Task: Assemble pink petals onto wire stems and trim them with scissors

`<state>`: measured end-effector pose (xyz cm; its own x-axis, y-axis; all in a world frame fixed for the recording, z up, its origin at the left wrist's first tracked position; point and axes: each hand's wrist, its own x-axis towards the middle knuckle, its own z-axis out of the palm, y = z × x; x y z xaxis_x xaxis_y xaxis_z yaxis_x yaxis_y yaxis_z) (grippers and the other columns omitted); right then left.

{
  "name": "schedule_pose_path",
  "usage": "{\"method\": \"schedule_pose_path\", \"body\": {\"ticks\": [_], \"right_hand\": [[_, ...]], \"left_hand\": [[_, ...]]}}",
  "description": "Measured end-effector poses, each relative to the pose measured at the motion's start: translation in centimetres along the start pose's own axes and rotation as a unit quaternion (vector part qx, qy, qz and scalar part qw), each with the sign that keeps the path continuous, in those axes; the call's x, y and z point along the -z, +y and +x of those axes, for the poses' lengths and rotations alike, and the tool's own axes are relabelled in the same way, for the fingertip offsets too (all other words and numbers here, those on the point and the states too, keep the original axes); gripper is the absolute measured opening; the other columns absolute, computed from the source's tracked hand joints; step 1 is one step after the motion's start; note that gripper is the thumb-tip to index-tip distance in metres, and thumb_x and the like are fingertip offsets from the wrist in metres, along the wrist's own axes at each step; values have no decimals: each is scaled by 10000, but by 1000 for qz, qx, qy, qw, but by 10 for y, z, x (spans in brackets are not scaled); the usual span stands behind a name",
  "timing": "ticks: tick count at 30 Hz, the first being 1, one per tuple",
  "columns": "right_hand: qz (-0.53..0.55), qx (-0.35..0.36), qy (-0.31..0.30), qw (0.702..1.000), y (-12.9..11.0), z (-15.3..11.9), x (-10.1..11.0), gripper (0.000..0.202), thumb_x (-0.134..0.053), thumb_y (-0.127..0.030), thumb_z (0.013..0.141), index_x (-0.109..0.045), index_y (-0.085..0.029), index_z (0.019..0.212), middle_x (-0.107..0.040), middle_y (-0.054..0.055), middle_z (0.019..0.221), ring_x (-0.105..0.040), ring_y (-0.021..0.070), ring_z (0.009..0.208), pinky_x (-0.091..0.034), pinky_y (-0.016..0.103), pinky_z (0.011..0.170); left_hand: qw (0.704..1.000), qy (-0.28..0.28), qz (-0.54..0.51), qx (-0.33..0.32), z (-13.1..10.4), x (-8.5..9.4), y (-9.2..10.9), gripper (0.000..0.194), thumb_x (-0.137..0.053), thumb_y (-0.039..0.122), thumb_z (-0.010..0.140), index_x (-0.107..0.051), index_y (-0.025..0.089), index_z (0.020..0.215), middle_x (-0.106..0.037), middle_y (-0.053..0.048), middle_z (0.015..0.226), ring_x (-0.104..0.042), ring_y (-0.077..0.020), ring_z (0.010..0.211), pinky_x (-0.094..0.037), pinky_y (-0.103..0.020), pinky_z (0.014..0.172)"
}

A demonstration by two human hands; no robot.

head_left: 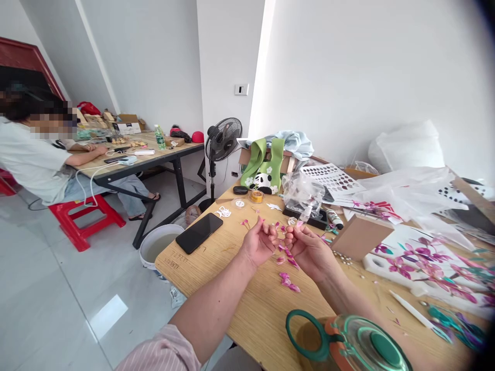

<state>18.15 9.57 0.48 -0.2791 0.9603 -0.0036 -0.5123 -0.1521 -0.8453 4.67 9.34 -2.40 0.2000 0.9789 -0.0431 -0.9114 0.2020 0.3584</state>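
Observation:
My left hand (261,242) is raised over the wooden table (247,304), fingers curled and thumb up; anything between its fingertips is too small to make out. Close on its right, my right hand (307,250) pinches with thumb and forefinger, a small pinkish piece showing at the tips. The two hands nearly meet. Below and between them lie magenta petals (285,280), and more small pink flower pieces (245,222) are behind my left hand. A black phone (199,233) rests left of my left hand.
A jar with a green lid (371,342) stands at the near edge. Behind are a green panda bag (266,172), clear plastic (303,193) and a brown board (359,237). A white bucket (160,245) and fan (224,139) stand beyond; a person (34,154) sits left.

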Motion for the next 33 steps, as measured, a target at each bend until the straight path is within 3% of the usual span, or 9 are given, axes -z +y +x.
{"method": "schedule_pose_path", "body": {"ticks": [4,9,23,33], "right_hand": [[-7,3,-12,1000,2,-1,-4,225,-774,-237,642,-558,-210,699,-568,-11,681,-520,101,556,-472,238,509],[3,-20,-13,1000,4,-5,-8,251,-792,-205,609,-545,-197,651,-529,-24,632,-439,73,520,-397,215,493],[-42,-21,-31,998,6,-4,-3,269,-787,-248,642,-524,-208,677,-497,-28,626,-389,87,521,-350,228,480],[-22,-26,-58,998,5,-6,1,206,-735,-173,715,-531,-190,699,-526,-15,641,-385,68,531,-343,199,514]], "left_hand": [[1000,-9,4,-6,0,1,0,502,-566,409,840,-322,159,479,-373,20,503,-323,-59,427,-277,-206,436],[1000,-19,7,9,2,3,0,519,-523,407,860,-273,175,469,-238,48,419,-168,-56,360,-166,-203,375],[999,43,0,27,0,-4,1,487,-542,330,838,-238,187,485,-190,77,365,-115,-39,305,-83,-185,336],[996,82,24,18,-6,-13,0,457,-482,270,860,-235,191,484,-194,77,366,-121,-44,300,-97,-185,334]]}}
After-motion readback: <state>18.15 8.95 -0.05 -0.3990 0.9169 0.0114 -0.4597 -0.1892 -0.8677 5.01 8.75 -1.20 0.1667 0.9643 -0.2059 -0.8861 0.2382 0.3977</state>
